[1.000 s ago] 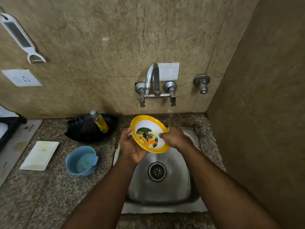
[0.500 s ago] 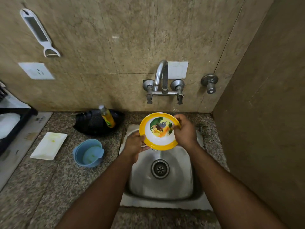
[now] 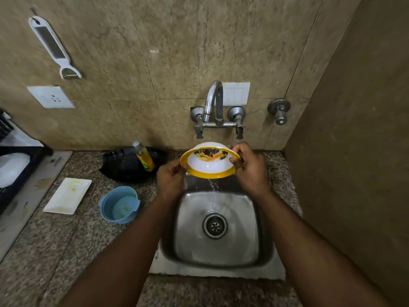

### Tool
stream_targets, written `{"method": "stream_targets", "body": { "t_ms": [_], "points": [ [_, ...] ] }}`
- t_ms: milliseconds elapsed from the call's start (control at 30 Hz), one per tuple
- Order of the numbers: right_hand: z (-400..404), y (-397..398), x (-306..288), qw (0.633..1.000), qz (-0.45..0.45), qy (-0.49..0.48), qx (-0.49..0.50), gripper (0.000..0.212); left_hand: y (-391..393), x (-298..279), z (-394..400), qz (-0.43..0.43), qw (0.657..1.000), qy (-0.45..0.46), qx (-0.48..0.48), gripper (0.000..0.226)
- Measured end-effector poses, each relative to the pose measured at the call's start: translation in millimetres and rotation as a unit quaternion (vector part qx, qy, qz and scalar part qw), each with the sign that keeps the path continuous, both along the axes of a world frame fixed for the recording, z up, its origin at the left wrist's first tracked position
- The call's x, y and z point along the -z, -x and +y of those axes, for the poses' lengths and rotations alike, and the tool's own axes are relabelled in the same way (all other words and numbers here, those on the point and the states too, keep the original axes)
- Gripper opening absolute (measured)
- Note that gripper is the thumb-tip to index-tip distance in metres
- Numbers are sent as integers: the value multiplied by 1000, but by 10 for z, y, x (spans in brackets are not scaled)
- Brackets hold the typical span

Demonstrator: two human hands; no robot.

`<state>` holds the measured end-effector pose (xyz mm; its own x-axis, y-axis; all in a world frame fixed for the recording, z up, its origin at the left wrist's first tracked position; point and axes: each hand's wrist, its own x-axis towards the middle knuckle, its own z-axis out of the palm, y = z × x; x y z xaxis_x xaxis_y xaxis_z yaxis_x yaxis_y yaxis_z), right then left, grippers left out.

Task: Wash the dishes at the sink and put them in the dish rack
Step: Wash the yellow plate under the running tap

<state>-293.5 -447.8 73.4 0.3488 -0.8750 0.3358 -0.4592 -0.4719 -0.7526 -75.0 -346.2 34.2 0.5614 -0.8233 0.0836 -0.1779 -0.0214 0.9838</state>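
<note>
A white bowl with a yellow rim and a cartoon picture [image 3: 209, 162] is held tilted above the back of the steel sink [image 3: 218, 229], just below the tap [image 3: 215, 107]. My left hand [image 3: 171, 177] pinches its left rim. My right hand [image 3: 249, 168] grips its right rim, thumb on the inside. A thin stream of water runs off the bowl's lower edge into the basin. At the far left edge the dark dish rack [image 3: 15, 171] shows partly, with a white item in it.
On the granite counter left of the sink stand a blue cup [image 3: 119, 204], a white rectangular plate [image 3: 67, 195], a black dish [image 3: 130, 166] and a yellow soap bottle [image 3: 145, 159]. A peeler [image 3: 54, 46] hangs on the wall. A side wall stands close on the right.
The bowl has been raised toward the tap and tipped flatter, its inside facing more upward. My right hand moved from the bowl's face to its right rim. Water now drains from it.
</note>
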Motion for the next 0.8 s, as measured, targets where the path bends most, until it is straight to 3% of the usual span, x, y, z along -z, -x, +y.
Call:
{"method": "stream_targets", "body": {
  "t_ms": [400, 800],
  "points": [
    [-65, 24, -572, 991, -67, 118, -9, 12, 19, -575, -66, -88, 991, 98, -30, 18],
    [-43, -49, -581, 991, -71, 107, -27, 17, -23, -669, 58, -134, 982, 127, -33, 20]
  ]
}}
